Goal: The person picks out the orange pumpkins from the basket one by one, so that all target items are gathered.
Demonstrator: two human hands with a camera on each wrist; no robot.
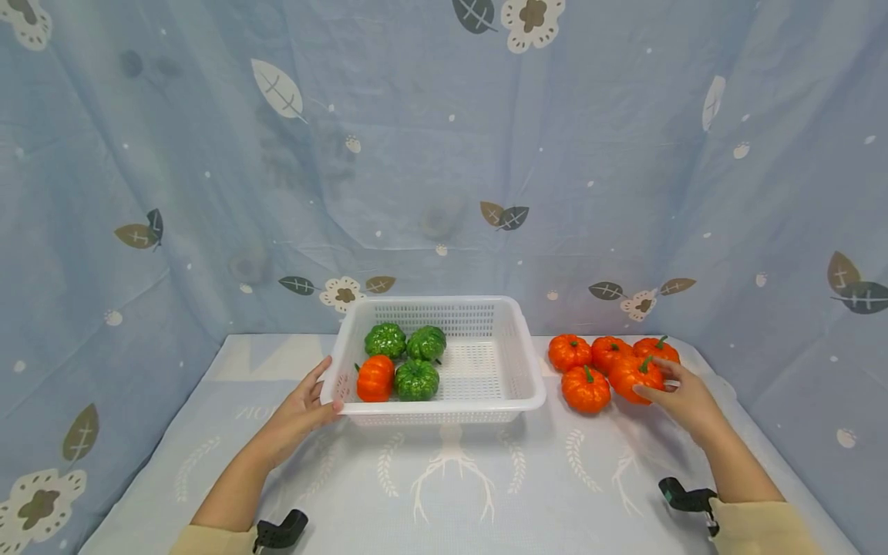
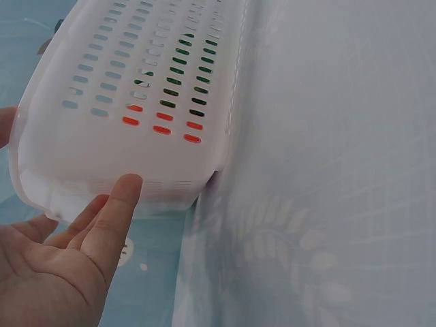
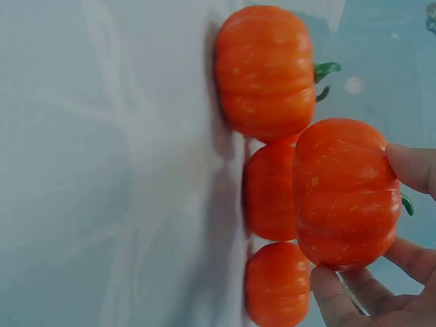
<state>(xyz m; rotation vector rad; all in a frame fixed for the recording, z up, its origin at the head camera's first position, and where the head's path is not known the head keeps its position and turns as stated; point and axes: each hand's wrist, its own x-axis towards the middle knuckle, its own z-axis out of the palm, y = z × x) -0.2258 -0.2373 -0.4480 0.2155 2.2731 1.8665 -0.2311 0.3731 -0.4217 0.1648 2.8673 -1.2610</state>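
Observation:
A white plastic basket point(image 1: 499, 405) with slotted walls stands mid-table. My left hand point(image 1: 301, 412) grips its near left corner, thumb at the rim and fingers against the outer wall point(image 2: 75, 153). Inside, on the left, lie three green pumpkins point(image 1: 416, 380) and an orange pumpkin point(image 1: 375, 378). To the right of the basket my right hand point(image 1: 683, 397) holds another orange pumpkin point(image 3: 346, 194) between thumb and fingers, its green stem point(image 3: 407, 204) partly showing. Several more orange pumpkins point(image 1: 586, 389) are grouped around it; in the right wrist view one pumpkin point(image 3: 269, 194) is partly hidden behind it.
A pale patterned cloth point(image 1: 451, 478) covers the table. Blue printed curtains point(image 1: 416, 169) hang close behind and along both sides. The right half of the basket shows its bare floor point(image 1: 475, 378).

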